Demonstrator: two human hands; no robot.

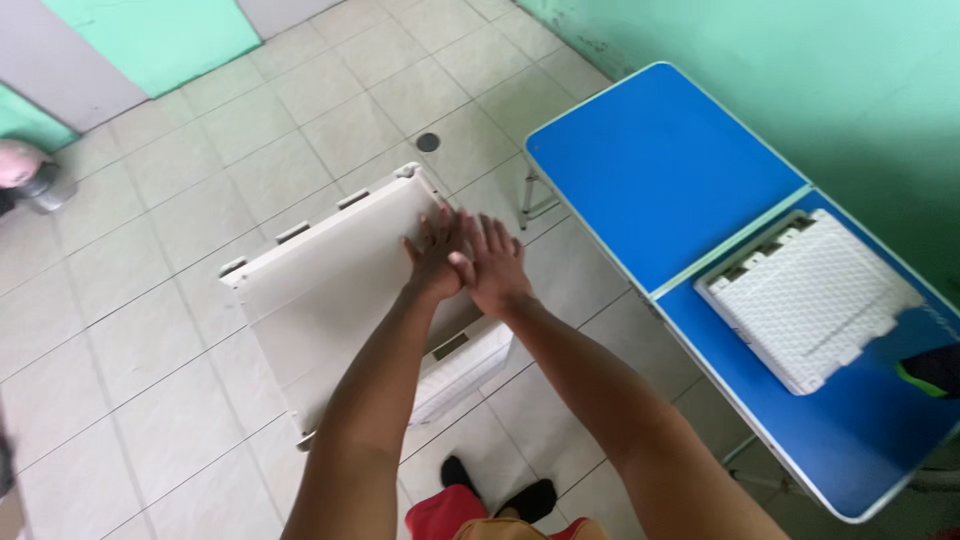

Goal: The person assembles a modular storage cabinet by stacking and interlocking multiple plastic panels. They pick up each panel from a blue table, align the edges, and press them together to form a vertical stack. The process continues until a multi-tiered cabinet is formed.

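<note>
A large white plastic panel with tabs along its far edge stands tilted over the tiled floor in front of me. My left hand presses flat on its right side with fingers spread. My right hand lies beside it, partly over the left hand, also flat against the panel's right edge. Below the panel, a second white ribbed panel shows underneath. Neither hand closes around anything.
A blue folding table stands to the right against a green wall, with a white textured panel lying on it. A round floor drain sits beyond the panel. My dark shoes are below. A pink object is at far left.
</note>
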